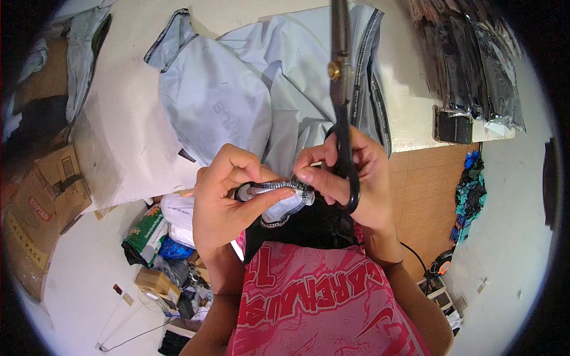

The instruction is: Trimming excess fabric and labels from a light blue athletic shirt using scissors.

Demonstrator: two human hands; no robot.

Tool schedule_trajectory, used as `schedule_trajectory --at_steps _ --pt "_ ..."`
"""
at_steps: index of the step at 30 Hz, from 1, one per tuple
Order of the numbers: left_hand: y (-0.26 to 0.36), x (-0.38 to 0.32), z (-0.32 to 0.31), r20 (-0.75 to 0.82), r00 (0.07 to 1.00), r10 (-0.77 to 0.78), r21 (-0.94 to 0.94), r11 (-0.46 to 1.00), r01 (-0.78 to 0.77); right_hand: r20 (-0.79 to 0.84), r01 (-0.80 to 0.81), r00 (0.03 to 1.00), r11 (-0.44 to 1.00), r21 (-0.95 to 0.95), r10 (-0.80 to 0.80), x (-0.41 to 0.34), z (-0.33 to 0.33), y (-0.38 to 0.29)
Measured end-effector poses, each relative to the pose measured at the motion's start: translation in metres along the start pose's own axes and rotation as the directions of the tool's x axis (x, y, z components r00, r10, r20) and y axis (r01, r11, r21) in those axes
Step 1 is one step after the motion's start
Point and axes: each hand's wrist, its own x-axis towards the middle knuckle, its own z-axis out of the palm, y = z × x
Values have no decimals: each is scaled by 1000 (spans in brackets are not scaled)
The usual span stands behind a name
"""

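A pale grey garment (218,93) with dark overlocked seams lies spread over the white table, its near edge drawn up to both hands. My left hand (240,196) pinches a black-stitched hem of the cloth between thumb and fingers. Close beside it, my right hand (347,178) holds the same seam between thumb and forefinger. Black-handled scissors (342,89) hang on the right hand, their blades pointing away over the garment. Whether the blades are closed is hard to tell from this angle.
Plastic-wrapped dark garments (472,66) are stacked at the table's far right, near a black phone-like object (453,127). A cardboard box (44,218) stands at the left. Bags (147,231) and a small carton (158,285) lie below the table's left edge. A brown board (418,191) is at the right.
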Motion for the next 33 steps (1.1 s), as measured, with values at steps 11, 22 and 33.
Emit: schedule_trajectory --at_steps 11,22,33 --pt "8 2 7 -10 1000 26 80 997 -25 56 108 993 988 -113 -102 -6 1 6" --pt "13 0 24 -126 988 92 254 965 -57 -106 117 988 990 79 -109 -4 0 12" --pt "12 5 15 15 874 485 279 837 -470 -76 106 992 993 54 -101 -10 -8 3"
